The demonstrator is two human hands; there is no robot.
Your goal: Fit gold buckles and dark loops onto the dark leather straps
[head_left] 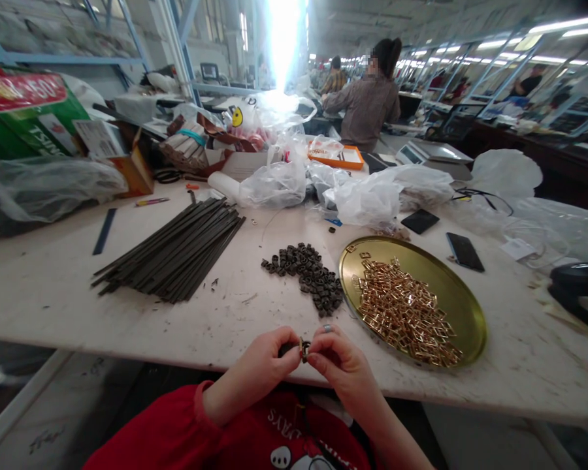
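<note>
At the table's front edge my left hand and my right hand meet, both closed in a pinch. Between their fingertips is a small gold buckle with a dark piece at it. How the two parts are joined is too small to tell. Just beyond my hands lies a heap of small dark strap loops. To the right, a round gold tray bears a pile of gold metal buckles. A bundle of long dark strips lies to the left.
Clear plastic bags and an orange box lid crowd the table's back. A phone and a flat black piece lie behind the tray. At left is a dark blue strip. A co-worker stands farther back.
</note>
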